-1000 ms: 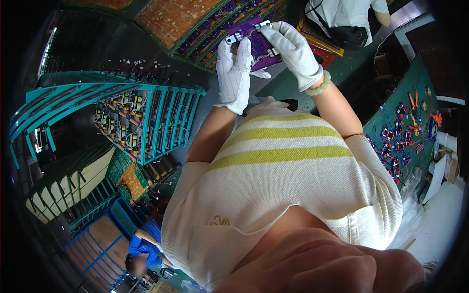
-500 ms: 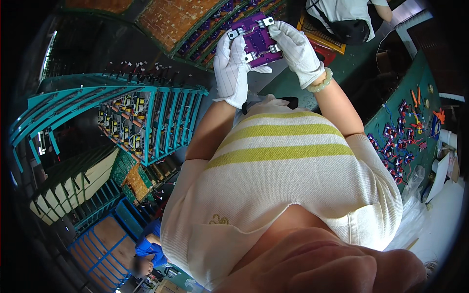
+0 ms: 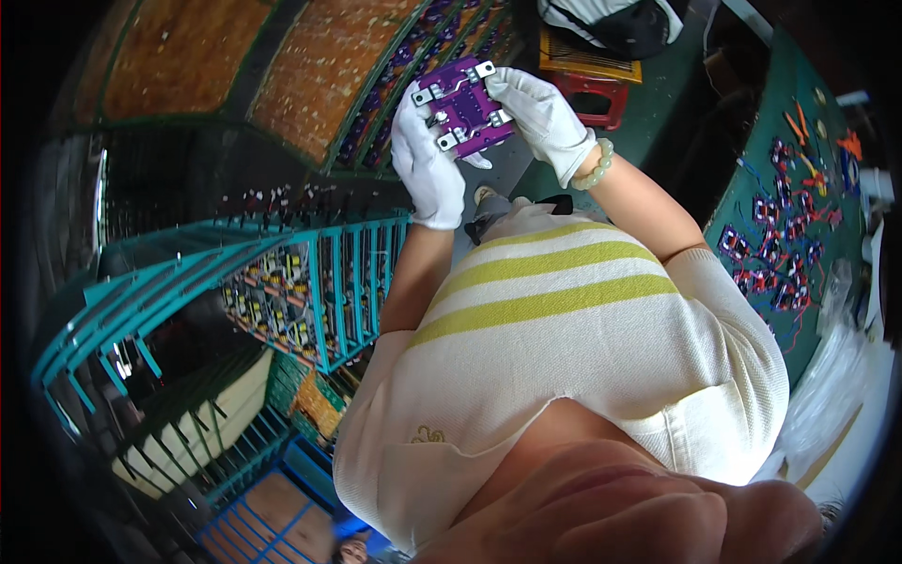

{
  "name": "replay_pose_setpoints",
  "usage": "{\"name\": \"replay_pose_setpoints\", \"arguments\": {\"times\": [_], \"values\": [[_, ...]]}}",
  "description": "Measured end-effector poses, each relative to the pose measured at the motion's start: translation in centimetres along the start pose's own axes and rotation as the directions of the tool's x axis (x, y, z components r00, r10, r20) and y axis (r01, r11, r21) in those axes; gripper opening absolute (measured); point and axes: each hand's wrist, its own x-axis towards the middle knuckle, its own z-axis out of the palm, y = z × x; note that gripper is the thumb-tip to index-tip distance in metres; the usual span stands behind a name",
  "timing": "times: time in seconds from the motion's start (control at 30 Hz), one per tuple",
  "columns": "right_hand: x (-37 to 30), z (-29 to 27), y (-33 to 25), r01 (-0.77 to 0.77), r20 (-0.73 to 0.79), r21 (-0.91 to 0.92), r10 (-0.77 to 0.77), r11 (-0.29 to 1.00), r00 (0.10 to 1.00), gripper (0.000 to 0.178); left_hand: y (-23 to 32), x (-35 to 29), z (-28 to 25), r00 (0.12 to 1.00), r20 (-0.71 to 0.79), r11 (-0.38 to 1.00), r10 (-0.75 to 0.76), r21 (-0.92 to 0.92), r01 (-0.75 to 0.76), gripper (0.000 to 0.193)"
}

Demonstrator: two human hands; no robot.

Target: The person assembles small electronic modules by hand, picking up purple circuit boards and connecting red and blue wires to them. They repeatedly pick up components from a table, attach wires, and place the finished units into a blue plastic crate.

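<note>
From the head camera I see a flat purple circuit board (image 3: pixel 464 111) with pale tabs near its corners, held up in front of a striped cream top (image 3: pixel 554 273). My left hand (image 3: pixel 426 169), in a white glove, grips the board's left edge, its fingers partly hidden behind it. My right hand (image 3: pixel 545 120), also gloved, pinches the board's right edge between thumb and fingers; a pale green bead bracelet (image 3: pixel 595 165) circles that wrist. Left of the board stand rows of similar purple boards (image 3: pixel 376 94); below and left of it is a teal rack (image 3: pixel 322 301). Right of the board is a red stool (image 3: pixel 615 99), and farther right a heap of wired parts (image 3: pixel 775 235) on a green table (image 3: pixel 775 94).
</note>
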Motion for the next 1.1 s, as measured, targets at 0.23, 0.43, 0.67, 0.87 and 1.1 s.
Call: {"name": "replay_pose_setpoints", "arguments": {"times": [0.23,0.43,0.67,0.87,1.1], "values": [[0.2,-1.2,-1.7,0.257,0.013,-0.379,-0.273,0.889,0.962,0.023,-2.1,2.3,1.5,0.952,0.098,0.762,0.289,0.578,-0.291,0.042],[1.8,-4.6,-5.6,0.496,0.292,-0.840,-0.586,0.221,0.756,0.048,-3.9,7.0,0.6,0.952,0.001,0.925,-0.305,0.237,0.296,0.039],[3.3,-2.7,-5.4,-0.161,0.000,-0.232,0.166,0.959,0.986,0.054,-6.7,15.3,0.1,0.742,0.418,0.852,-0.524,0.273,0.448,0.034],[3.5,-4.6,-4.5,-0.323,-0.391,-0.726,0.022,0.607,0.920,0.029,-11.4,22.7,-2.1,0.307,0.618,-0.017,-0.724,-0.461,0.887,0.033],[-1.5,-8.4,-9.3,-0.217,-0.454,-0.866,-0.526,0.450,0.719,0.024,-16.1,20.4,4.8,0.113,0.681,0.032,-0.724,-0.130,0.991,0.049]]}}
